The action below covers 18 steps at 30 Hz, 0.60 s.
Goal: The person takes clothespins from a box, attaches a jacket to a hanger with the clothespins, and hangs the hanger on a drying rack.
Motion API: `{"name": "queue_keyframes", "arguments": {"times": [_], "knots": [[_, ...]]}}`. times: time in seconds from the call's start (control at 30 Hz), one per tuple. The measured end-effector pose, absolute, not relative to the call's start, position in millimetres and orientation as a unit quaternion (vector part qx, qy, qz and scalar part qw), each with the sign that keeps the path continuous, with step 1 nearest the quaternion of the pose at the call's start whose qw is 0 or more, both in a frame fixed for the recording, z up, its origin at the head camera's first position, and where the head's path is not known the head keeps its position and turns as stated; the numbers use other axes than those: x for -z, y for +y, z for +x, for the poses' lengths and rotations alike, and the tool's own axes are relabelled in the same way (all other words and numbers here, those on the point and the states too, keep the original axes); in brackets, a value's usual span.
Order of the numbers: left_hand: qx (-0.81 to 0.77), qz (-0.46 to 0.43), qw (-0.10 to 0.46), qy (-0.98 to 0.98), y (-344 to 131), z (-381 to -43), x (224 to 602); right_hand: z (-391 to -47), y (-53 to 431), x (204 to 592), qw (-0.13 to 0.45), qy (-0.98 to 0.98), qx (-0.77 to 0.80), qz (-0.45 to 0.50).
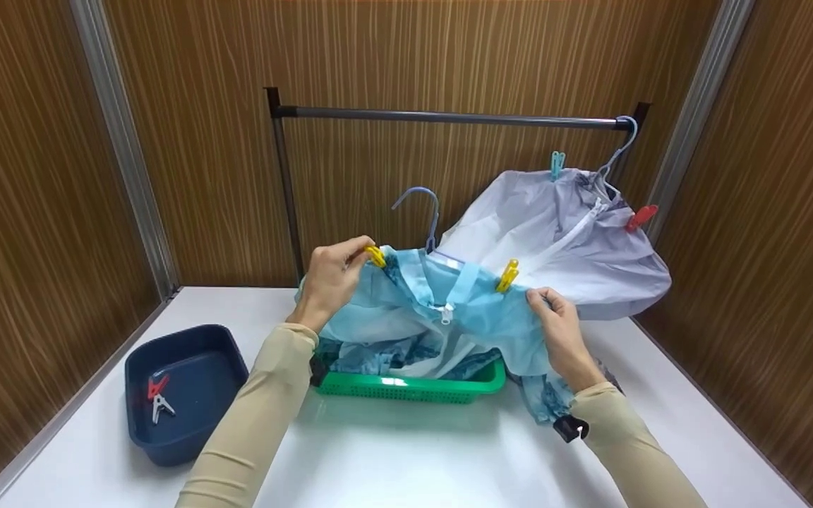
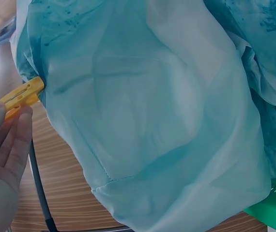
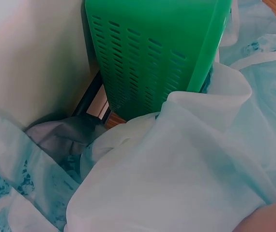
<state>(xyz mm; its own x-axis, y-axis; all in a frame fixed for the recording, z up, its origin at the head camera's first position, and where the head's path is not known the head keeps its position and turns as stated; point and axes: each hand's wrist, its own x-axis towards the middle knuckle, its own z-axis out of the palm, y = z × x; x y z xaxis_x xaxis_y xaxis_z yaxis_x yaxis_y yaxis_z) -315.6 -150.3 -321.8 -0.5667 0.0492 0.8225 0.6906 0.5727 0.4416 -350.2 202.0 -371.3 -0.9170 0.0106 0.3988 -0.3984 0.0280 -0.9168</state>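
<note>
A light blue zip jacket (image 1: pixel 477 317) is spread on a hanger (image 1: pixel 437 212) whose hook stands up free of the rail. My left hand (image 1: pixel 332 279) pinches a yellow clothespin (image 2: pixel 24 94) at the jacket's left shoulder; the pin's tip meets the cloth. On the opposite shoulder, a second yellow clothespin (image 1: pixel 508 276) is clipped. Just beyond it my right hand (image 1: pixel 560 331) pinches the fabric between thumb and fingers. In the right wrist view only a bit of that hand (image 3: pixel 268 220) shows, behind draped cloth. The jacket's lower part hangs over a green basket (image 1: pixel 406 388).
A black rack rail (image 1: pixel 449 116) spans the back. From its right end hangs a white and lavender jacket (image 1: pixel 555 233) with a teal clothespin (image 1: pixel 557 166) and a red clothespin (image 1: pixel 641 218). At left, a dark blue tub (image 1: pixel 202 423) holds a red and a white clothespin (image 1: pixel 161 407).
</note>
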Motion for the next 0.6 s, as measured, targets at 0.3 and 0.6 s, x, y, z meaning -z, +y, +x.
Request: {"name": "queue_keyframes", "arguments": {"times": [0.3, 0.6], "knots": [[0.416, -0.235, 0.378, -0.793, -149.7, -314.6, 321.3, -350.4, 205.3, 369.6, 0.139, -0.674, -0.71, 0.15], [0.415, -0.235, 0.311, -0.822, -152.7, -313.5, 325.2, -350.8, 204.9, 367.4, 0.128, -0.681, -0.705, 0.148]]}}
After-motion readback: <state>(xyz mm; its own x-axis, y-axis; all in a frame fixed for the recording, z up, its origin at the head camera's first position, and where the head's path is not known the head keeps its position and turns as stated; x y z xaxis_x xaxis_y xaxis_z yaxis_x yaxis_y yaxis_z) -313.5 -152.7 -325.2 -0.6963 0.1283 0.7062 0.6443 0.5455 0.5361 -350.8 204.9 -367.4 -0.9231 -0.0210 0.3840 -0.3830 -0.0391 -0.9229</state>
